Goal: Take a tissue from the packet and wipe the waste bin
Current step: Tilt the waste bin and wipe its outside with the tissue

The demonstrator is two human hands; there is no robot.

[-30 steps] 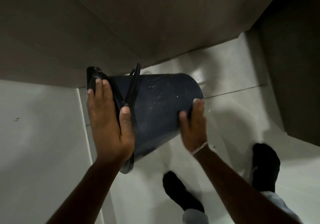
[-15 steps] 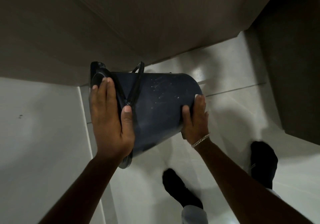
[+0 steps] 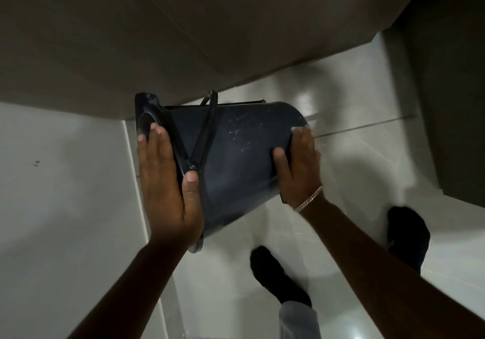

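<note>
I hold a dark blue waste bin (image 3: 236, 155) on its side in the air, above the floor. White scuffs mark its wall, and its thin black handle (image 3: 206, 136) lies across the body. My left hand (image 3: 168, 189) presses flat over the lidded top end, thumb on the handle pivot. My right hand (image 3: 299, 165) cups the base end, thumb on the wall. A small pale bit (image 3: 298, 129) shows at its fingertips; I cannot tell whether it is a tissue. No tissue packet is in view.
Below lies a pale glossy tiled floor (image 3: 354, 155) with my two dark-socked feet (image 3: 280, 278) (image 3: 406, 233). A white surface (image 3: 65, 207) fills the left. A dark cabinet front (image 3: 183, 37) stands behind the bin and a dark panel (image 3: 451, 102) at the right.
My right hand has slid along the base end of the bin, farther from me. The bin and my left hand have barely shifted.
</note>
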